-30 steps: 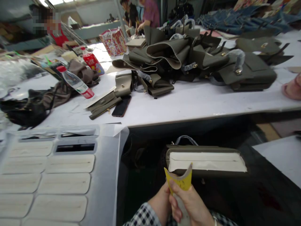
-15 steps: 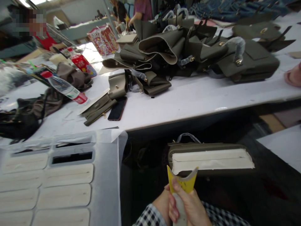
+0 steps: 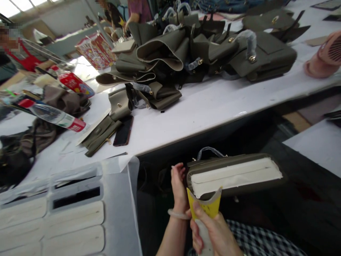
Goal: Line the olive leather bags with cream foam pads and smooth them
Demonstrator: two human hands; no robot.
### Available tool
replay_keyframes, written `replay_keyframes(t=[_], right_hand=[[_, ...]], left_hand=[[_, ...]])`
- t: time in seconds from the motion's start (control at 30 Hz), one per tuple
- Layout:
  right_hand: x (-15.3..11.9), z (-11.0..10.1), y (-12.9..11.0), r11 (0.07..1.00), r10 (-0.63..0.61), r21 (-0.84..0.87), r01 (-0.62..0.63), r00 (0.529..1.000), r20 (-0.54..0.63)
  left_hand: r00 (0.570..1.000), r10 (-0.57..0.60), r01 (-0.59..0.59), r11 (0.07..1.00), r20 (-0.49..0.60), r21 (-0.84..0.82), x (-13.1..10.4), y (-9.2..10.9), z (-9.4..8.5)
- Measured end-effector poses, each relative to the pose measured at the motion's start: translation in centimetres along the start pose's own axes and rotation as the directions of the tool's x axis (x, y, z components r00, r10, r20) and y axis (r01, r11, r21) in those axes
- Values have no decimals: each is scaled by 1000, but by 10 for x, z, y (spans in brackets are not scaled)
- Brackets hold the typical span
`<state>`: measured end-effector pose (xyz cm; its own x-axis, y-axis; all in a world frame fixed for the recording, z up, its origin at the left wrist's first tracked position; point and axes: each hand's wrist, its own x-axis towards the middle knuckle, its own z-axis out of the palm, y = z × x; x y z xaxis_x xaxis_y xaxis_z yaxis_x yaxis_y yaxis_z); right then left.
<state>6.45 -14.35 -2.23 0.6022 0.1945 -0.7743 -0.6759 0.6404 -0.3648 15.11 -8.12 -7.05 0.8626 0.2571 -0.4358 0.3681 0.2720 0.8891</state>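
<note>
My right hand point(image 3: 213, 231) is closed around the pale handle of a yellow scraper point(image 3: 206, 206), whose curved-in edge points up at a bag. This olive bag point(image 3: 234, 192) lies on its side, with a white panel point(image 3: 237, 176) facing me and a plastic-wrapped handle point(image 3: 210, 152) at its far side. Close by the bag's left end, my left hand point(image 3: 179, 186) is raised, its fingers apart and slightly bent, holding nothing. Whether its fingertips touch the bag, I cannot tell. A pale bangle point(image 3: 178, 214) circles the left wrist.
To the left, a translucent tray point(image 3: 119, 209) holds several pale oblong panels point(image 3: 77, 217). Across the white table point(image 3: 202, 121) are piled olive bags point(image 3: 165, 53), a phone point(image 3: 123, 132), a plastic bottle point(image 3: 55, 116) and a pink fan point(image 3: 323, 57). Other people are in the background.
My left hand has left the scraper and moved up beside the bag's left end, opening. My right hand keeps the scraper. The view has tilted and shifted right.
</note>
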Motion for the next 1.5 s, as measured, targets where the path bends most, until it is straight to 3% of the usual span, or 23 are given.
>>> replay_keyframes(t=[0.07, 0.1, 0.17, 0.2, 0.33, 0.53, 0.93, 1.03, 1.13, 1.2, 1.27, 1.33, 1.4, 1.5], right_hand=[[-1, 0, -1, 1000, -4, -21, 4, 1000, -2], [-2, 0, -3, 999, -6, -34, 6, 1000, -7], [-5, 0, -7, 998, 8, -57, -9, 1000, -11], [-7, 0, -10, 998, 26, -65, -27, 1000, -8], [-10, -3, -21, 988, 105, -113, -102, 994, 24], [-7, -9, -31, 971, 169, -184, -156, 984, 62], [3, -19, -30, 959, 158, -256, -121, 979, 131], [7, -22, -26, 961, 141, -255, -105, 982, 125], [7, -23, -24, 962, 120, -258, -83, 984, 131], [4, -23, -24, 965, 113, -253, -73, 982, 150], [-2, -26, -25, 967, 94, -250, -52, 982, 163], [-10, -32, -33, 943, 81, -332, -12, 977, 195], [-21, -39, -50, 882, 86, -470, 35, 969, 233], [-34, -47, -100, 813, 8, -566, 138, 969, 248]], left_hand=[[972, 157, -174, 981, 176, 82, 5, 26, 6], [932, 214, -262, 956, 293, 134, 4, 36, 10], [855, 234, -370, 900, 463, 230, -2, 51, 17], [848, 215, -376, 888, 484, 264, -6, 55, 20], [890, 184, -329, 893, 417, 308, -13, 57, 24], [912, 153, -292, 894, 381, 340, -13, 57, 25], [948, 174, -272, 877, 268, 395, -13, 56, 35], [931, 239, -356, 761, 276, 542, -13, 55, 37], [897, 272, -442, 488, 350, 753, -14, 59, 42], [873, 270, -484, 394, 405, 781, -14, 61, 46], [865, 270, -501, 477, 422, 722, -11, 60, 46], [880, 290, -463, 700, 375, 544, -9, 56, 41], [924, 281, -345, 907, 261, 243, -11, 48, 31], [975, 174, -159, 981, 140, -109, -25, 32, 11]])
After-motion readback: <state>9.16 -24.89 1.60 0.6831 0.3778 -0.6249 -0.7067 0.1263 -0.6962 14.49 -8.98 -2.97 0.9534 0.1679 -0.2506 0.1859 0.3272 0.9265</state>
